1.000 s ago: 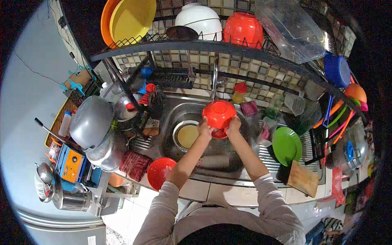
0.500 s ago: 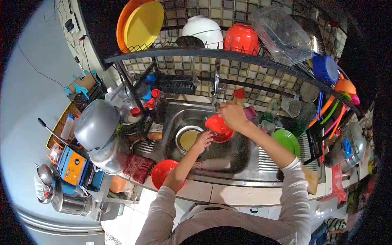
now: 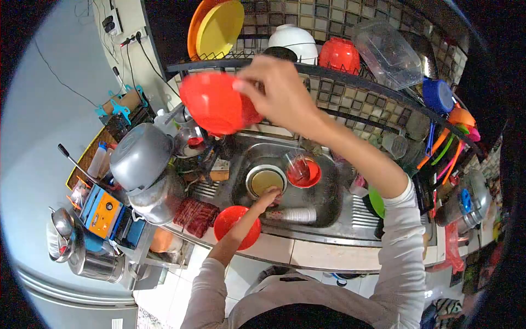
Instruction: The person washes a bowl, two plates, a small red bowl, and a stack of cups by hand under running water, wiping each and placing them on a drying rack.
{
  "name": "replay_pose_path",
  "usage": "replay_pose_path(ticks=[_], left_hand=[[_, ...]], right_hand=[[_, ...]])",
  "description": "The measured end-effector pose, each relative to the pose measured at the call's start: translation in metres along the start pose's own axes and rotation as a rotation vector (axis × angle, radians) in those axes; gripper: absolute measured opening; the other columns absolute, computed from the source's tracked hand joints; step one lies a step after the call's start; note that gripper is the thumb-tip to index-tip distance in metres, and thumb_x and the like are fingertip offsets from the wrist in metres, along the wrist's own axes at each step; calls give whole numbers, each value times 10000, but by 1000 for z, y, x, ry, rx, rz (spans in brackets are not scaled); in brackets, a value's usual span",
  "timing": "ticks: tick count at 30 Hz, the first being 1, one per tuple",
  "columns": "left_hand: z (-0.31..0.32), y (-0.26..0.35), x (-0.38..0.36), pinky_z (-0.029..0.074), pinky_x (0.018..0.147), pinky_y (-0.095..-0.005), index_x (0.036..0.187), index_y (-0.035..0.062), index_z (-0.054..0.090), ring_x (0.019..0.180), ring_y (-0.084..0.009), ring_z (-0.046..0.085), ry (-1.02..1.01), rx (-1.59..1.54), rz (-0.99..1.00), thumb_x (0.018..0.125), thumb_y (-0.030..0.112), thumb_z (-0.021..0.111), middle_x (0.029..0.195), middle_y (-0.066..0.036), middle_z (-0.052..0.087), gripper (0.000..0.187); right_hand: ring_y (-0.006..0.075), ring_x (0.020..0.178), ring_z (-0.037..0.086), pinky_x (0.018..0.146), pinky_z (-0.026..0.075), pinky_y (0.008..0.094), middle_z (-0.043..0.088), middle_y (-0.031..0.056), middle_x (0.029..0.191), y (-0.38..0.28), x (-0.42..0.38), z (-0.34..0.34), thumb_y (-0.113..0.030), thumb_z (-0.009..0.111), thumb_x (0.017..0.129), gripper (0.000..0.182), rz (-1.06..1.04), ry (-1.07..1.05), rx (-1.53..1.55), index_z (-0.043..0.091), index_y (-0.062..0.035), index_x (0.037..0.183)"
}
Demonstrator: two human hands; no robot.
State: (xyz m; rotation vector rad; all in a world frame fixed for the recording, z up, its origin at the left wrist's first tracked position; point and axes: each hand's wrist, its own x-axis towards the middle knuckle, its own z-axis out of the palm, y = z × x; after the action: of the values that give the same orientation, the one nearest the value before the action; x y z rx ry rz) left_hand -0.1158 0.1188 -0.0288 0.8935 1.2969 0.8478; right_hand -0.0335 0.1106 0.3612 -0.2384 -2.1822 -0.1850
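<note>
My right hand (image 3: 274, 82) grips a red bowl (image 3: 211, 104) by its rim, raised in front of the dish rack and slightly blurred. Low in the sink (image 3: 329, 214), my left hand (image 3: 268, 197) is at the edge of a round pot (image 3: 251, 174) of yellowish liquid; its fingers are partly hidden. A stack of ribbed clear cups (image 3: 296, 214) lies sideways just below that hand. Farther right in the sink sits another red bowl (image 3: 313, 176) with a clear cup in it. A third red bowl (image 3: 252, 233) rests on the counter edge under my left forearm.
A black dish rack (image 3: 350, 78) spans above the sink, bearing a yellow plate (image 3: 220, 30), a white bowl (image 3: 293, 41) and a clear container (image 3: 389, 55). Metal pots (image 3: 139, 156) and a folded dark red cloth (image 3: 194, 217) stand left. Right is a green plate (image 3: 376, 202).
My right hand has lifted a red bowl up and left out of the sink. My left hand has moved slightly down, and the cup stack now shows beside it. The view has shifted a little.
</note>
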Motion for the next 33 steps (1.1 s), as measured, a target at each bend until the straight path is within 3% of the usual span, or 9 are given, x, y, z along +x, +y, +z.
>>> replay_pose_path(ticks=[2, 4, 8, 11, 13, 16, 27, 29, 33], left_hand=[[-11, 1, -8, 412, 589, -305, 914, 145, 523, 671, -122, 569, 17, 76, 17, 760, 338, 524, 818, 13, 585, 247], [-34, -11, -11, 441, 607, -319, 882, 109, 550, 699, -150, 581, 134, 339, 472, 769, 320, 517, 816, -39, 603, 242], [-69, 18, -80, 459, 646, -368, 880, 63, 556, 744, -280, 578, 478, 796, 574, 749, 301, 537, 814, -132, 594, 273], [-102, 0, -101, 452, 660, -396, 876, 40, 555, 759, -325, 561, 712, 1114, 706, 740, 325, 540, 811, -168, 585, 316], [-118, -26, -103, 447, 665, -404, 875, 31, 554, 764, -333, 556, 707, 1136, 651, 730, 332, 549, 811, -187, 578, 334], [-110, -18, -126, 438, 678, -413, 875, 19, 554, 776, -349, 545, 584, 1109, 486, 708, 335, 569, 809, -213, 566, 358], [-124, -23, -115, 429, 681, -400, 931, -9, 535, 796, -362, 529, 270, 943, 667, 716, 250, 568, 819, -218, 556, 338], [-120, -17, -115, 428, 685, -392, 937, -4, 532, 812, -353, 528, 199, 867, 711, 732, 218, 547, 843, -209, 556, 302], [-102, 0, -122, 430, 690, -396, 967, 46, 539, 827, -343, 529, 158, 796, 728, 739, 201, 536, 876, -190, 557, 275]], right_hand=[[245, 548, 565, 473, 439, 336, 547, 125, 616, 0, 20, -7, -148, 579, 695, 159, 130, 255, 100, 583, 7, 659], [82, 376, 463, 351, 383, 223, 543, 63, 600, 10, 36, -22, -199, 564, 763, 202, 415, 253, 555, 593, -6, 815], [130, 480, 492, 447, 422, 243, 521, 83, 610, 51, 58, -61, -122, 397, 838, 197, 711, 645, 1009, 472, 56, 879], [187, 679, 570, 504, 477, 222, 529, 193, 915, 70, 56, -77, -195, 323, 884, 454, 794, 909, 1193, 164, 15, 1254], [214, 723, 588, 558, 515, 234, 521, 218, 940, 87, 52, -80, -194, 286, 890, 436, 871, 1064, 1167, 165, 14, 1253], [261, 804, 584, 587, 536, 279, 535, 219, 930, 196, 19, -79, -116, 351, 847, 258, 730, 649, 1619, 387, 94, 993], [410, 938, 485, 787, 478, 415, 369, 302, 1115, 211, 26, -58, -39, 284, 857, 265, 828, 884, 1774, 267, 113, 1074], [405, 942, 484, 804, 467, 424, 384, 288, 1102, 212, 21, -53, -48, 288, 858, 279, 763, 571, 1800, 270, 122, 1079], [405, 923, 495, 782, 480, 416, 431, 295, 1038, 205, 23, -48, -55, 286, 857, 275, 857, 610, 1705, 269, 137, 1052]])
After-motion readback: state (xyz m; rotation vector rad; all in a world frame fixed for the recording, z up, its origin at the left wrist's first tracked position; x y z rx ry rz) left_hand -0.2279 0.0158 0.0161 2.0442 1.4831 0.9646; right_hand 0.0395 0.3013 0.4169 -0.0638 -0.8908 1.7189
